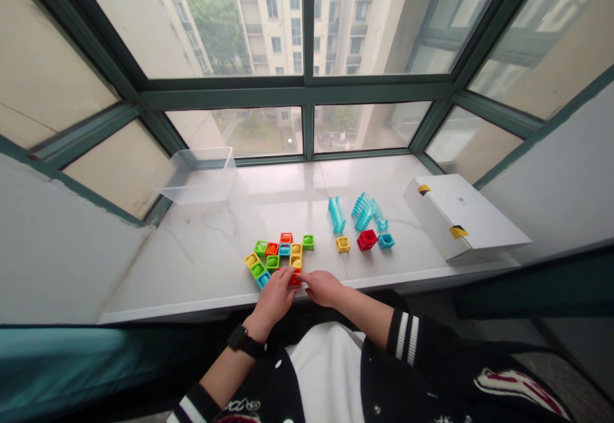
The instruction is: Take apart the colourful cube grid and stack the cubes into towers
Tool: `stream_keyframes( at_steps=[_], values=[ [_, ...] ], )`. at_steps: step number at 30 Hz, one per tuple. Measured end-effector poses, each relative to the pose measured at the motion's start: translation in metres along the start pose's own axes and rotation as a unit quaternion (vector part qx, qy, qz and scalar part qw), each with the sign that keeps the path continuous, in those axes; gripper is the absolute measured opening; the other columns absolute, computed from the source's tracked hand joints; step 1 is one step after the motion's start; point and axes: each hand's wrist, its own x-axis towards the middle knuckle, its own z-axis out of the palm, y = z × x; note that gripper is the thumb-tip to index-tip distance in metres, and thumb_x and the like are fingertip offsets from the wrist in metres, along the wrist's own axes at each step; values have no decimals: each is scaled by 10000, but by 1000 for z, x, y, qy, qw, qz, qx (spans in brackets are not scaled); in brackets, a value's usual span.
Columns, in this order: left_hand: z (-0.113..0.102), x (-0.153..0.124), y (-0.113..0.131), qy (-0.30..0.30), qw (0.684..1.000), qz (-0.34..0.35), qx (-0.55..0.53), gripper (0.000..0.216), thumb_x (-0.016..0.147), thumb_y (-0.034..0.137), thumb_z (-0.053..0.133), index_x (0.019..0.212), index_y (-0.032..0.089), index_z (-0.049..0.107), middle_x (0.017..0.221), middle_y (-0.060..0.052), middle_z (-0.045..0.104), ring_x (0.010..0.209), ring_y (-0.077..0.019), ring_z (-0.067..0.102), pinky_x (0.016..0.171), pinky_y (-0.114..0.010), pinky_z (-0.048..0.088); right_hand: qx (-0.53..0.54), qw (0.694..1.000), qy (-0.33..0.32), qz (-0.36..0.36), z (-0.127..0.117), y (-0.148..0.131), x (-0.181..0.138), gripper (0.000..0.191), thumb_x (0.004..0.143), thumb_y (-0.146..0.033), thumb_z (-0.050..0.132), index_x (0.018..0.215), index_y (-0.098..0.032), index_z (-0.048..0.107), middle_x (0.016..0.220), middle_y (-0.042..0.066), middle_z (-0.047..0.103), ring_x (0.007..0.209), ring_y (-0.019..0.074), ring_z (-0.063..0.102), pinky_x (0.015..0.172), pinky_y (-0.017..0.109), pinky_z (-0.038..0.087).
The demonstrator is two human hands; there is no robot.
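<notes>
A cluster of several joined coloured square blocks [281,253] lies on the white window sill [201,250], in green, yellow, orange, blue and red. My left hand [275,295] and my right hand [323,287] meet at the cluster's near edge, fingers pinched together on a small red block [295,279]. To the right lie a loose yellow block [343,244], a red block [367,240] and a blue block [385,240]. Behind them rest teal ribbed track pieces [363,212].
A clear plastic tub [201,175] stands at the back left of the sill. A white cardboard box [460,217] lies at the right. Window frames enclose the sill on three sides. A black watch is on my left wrist.
</notes>
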Motion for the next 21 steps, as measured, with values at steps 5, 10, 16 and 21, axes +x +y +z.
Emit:
stream_keyframes(
  at_steps=[5, 10, 16, 21],
  values=[
    [2, 1, 2, -4, 1000, -4, 1, 582, 862, 113, 642, 1428, 231, 570, 1445, -122, 626, 1373, -293, 563, 1195, -481, 443, -11, 1000, 14, 5, 0, 3, -1, 428, 906, -156, 625, 1320, -256, 664, 1174, 90, 785, 1035, 256, 732, 865, 320, 492],
    [5, 1, -1, 3, 1000, 0, 14, 567, 870, 122, 635, 1417, 253, 567, 1432, -109, 622, 1367, -284, 562, 1185, -474, 447, 23, 997, 68, 24, -3, 18, -9, 199, 906, -180, 646, 1074, -234, 738, 1039, 75, 801, 950, 238, 737, 835, 307, 490],
    [9, 2, -4, -1, 1000, 5, 23, 571, 866, 173, 657, 1427, 241, 575, 1459, -112, 603, 1376, -301, 540, 1204, -497, 435, 232, 950, 198, 61, -12, 52, -29, 75, 890, -282, 653, 940, -230, 672, 921, 17, 763, 819, 186, 707, 788, 306, 518],
    [0, 7, 3, 37, 999, 14, -25, 484, 893, 228, 661, 1375, 232, 622, 1405, -129, 633, 1319, -309, 578, 1185, -532, 456, 477, 839, 237, 110, -18, 67, -40, 464, 775, -617, 793, 887, -230, 563, 815, -5, 701, 789, 197, 686, 727, 319, 517]
  ],
)
